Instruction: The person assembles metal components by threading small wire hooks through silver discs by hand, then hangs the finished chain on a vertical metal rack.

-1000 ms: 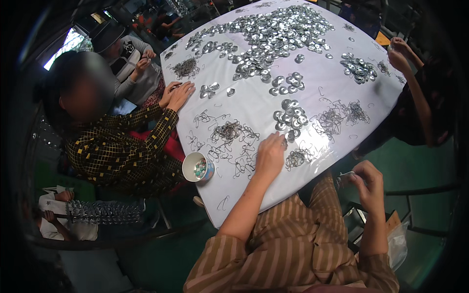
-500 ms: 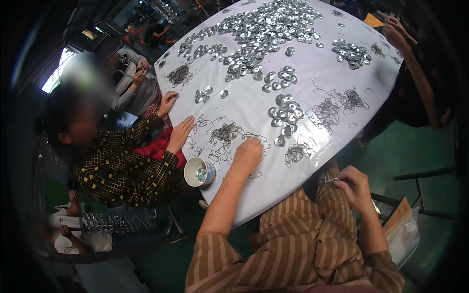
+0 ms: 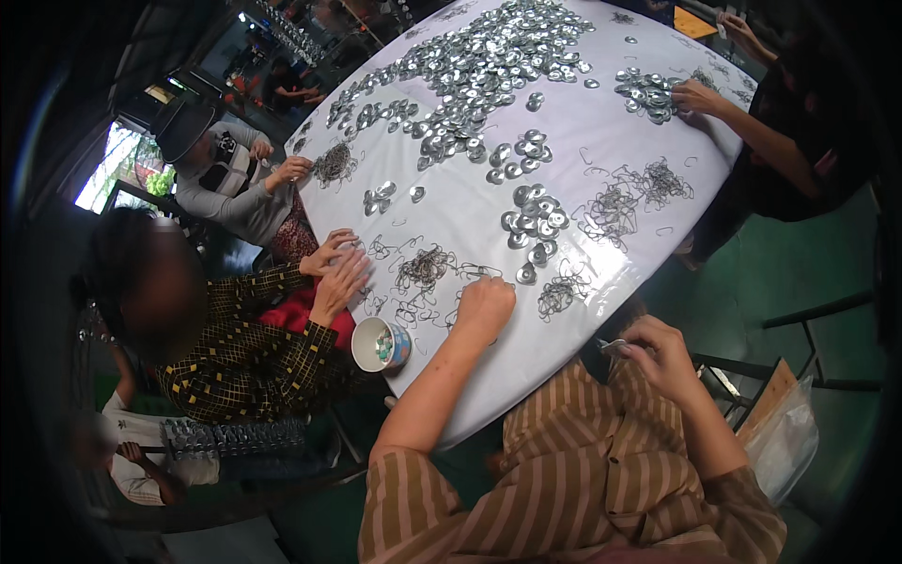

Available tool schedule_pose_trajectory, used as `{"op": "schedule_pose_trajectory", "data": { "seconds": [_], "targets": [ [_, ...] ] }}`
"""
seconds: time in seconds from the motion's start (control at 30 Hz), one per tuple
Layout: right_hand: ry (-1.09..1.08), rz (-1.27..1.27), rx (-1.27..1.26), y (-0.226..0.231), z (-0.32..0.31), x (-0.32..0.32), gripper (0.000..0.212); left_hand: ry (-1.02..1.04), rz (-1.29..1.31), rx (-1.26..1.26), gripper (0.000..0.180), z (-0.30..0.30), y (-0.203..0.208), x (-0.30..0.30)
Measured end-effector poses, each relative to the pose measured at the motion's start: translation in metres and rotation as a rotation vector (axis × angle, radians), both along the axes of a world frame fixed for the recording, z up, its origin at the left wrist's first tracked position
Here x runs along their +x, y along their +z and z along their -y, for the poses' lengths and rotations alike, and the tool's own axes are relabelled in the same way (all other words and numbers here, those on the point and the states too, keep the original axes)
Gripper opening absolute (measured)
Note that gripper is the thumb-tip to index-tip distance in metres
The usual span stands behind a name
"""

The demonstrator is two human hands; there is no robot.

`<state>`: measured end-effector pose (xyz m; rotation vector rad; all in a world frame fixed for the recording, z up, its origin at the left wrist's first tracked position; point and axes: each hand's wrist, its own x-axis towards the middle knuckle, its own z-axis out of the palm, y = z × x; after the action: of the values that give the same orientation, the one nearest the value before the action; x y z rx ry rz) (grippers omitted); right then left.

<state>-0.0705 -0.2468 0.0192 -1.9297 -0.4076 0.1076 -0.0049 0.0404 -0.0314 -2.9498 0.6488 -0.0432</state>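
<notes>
wire clips (image 3: pixel 425 271) heaped on white table (image 3: pixel 601 141), left hand (image 3: pixel 486 305) now curled down over them, slid nearer since before. right hand (image 3: pixel 658 352) off table edge, pinching small metal piece (image 3: pixel 612 347).

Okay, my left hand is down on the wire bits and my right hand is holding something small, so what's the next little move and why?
Probably pinch one wire clip from the tangle and lift it toward the right hand. The left hand lies curled on the white table among loose wire, while the right hand waits off the table edge pinching a small metal piece.
</notes>
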Motion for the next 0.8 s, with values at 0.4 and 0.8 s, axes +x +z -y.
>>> {"op": "schedule_pose_trajectory", "data": {
  "seconds": [0.4, 0.8],
  "targets": [
    [-0.122, -0.081, 0.038, -0.007, -0.001, 0.001, 0.007, 0.111, -0.339, -1.399, 0.004, 0.048, 0.035, -0.033],
    [-0.150, -0.083, 0.098, -0.010, -0.002, -0.003, 0.008, 0.032, -0.320, -1.441, 0.006, 0.112, 0.042, -0.065]
  ]
}}
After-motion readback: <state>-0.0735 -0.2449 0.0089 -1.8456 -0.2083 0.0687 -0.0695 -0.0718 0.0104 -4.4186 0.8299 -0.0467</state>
